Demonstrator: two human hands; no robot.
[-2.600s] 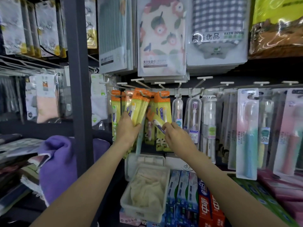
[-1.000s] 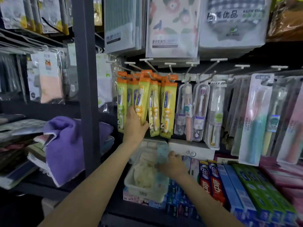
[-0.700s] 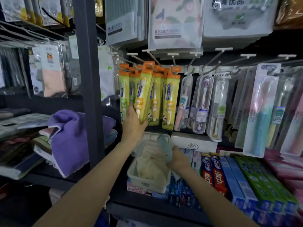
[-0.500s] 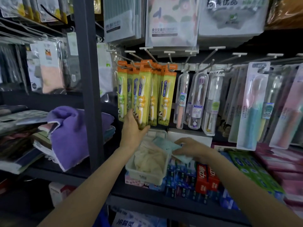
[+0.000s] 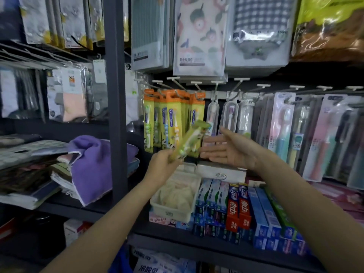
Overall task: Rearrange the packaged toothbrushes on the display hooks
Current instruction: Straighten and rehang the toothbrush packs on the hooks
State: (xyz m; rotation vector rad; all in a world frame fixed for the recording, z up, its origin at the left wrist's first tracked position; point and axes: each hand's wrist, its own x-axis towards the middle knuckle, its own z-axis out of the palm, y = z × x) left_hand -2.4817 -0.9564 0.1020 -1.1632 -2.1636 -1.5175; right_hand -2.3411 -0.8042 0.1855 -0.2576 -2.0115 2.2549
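**One pack off the hooks, tilted in the left hand**

On the left, a folded purple towel lies on the shelf beside the dark upright post. Right of the post, the left hand grips a green-and-yellow toothbrush pack by its lower end; the fingers curl round it and the blurred pack slants up and to the right, in front of the yellow packs hanging from the display hooks. A white basket sits below the hand. Further right, the right hand is spread flat, palm up, fingers straight toward the pack and holding nothing — just apart from it.

Half a second ago the left hand only pressed the hanging row, while the right lay low by the basket on a pale packet — now gone from it.
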